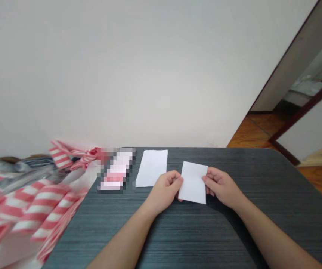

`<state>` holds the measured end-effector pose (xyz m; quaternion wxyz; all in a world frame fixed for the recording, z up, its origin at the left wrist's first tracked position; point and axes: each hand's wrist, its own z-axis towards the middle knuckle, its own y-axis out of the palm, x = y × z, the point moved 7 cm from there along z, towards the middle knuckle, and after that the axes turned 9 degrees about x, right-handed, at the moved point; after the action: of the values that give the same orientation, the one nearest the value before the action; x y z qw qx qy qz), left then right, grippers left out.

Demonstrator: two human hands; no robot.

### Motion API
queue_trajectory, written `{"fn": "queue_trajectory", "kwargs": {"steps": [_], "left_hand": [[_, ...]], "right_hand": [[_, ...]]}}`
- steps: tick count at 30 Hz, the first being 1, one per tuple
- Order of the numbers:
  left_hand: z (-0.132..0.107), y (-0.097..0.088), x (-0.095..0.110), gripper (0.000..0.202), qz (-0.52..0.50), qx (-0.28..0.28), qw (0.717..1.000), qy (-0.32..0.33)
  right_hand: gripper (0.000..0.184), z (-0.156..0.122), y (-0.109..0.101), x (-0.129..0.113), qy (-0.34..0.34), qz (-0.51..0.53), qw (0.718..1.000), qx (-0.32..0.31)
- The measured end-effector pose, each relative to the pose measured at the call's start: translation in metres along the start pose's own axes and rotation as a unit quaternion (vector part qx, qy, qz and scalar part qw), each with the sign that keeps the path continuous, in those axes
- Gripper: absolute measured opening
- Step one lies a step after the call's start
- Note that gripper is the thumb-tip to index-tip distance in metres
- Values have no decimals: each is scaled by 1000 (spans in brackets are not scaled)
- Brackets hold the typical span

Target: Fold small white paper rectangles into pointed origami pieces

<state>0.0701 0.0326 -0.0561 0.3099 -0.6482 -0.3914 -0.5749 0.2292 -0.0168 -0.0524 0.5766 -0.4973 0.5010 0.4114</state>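
Between my two hands is a small white sheet of paper (192,183), tilted slightly and held just over the dark table. My left hand (165,190) pinches its left edge, thumb on top and fingers partly behind. On the opposite edge, my right hand (224,186) grips the paper the same way. A faint crease seems to cross the sheet; whether it is one layer or folded I cannot tell. Beyond my left hand lies a larger white stack of paper (152,168), flat on the table.
The dark, wood-grained table (262,179) stands against a pale wall (161,74). A blurred-out pink and white item (117,170) lies near its left edge. Red-and-white striped cloth (46,198) is heaped beside the table on the left. Wooden floor (250,130) shows at the right.
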Motion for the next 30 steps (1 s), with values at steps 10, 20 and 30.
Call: {"fn": "queue_trajectory", "kwargs": {"steps": [10, 20, 30], "left_hand": [[2, 1, -1, 26, -50, 0, 999, -21], [0, 2, 1, 25, -137, -15, 990, -41], [2, -2, -3, 30, -36, 11, 999, -6]], "right_hand": [[34, -3, 8, 1, -12, 17, 999, -49], [26, -2, 0, 7, -6, -24, 1000, -17], [40, -2, 3, 8, 3, 17, 1000, -3]]}}
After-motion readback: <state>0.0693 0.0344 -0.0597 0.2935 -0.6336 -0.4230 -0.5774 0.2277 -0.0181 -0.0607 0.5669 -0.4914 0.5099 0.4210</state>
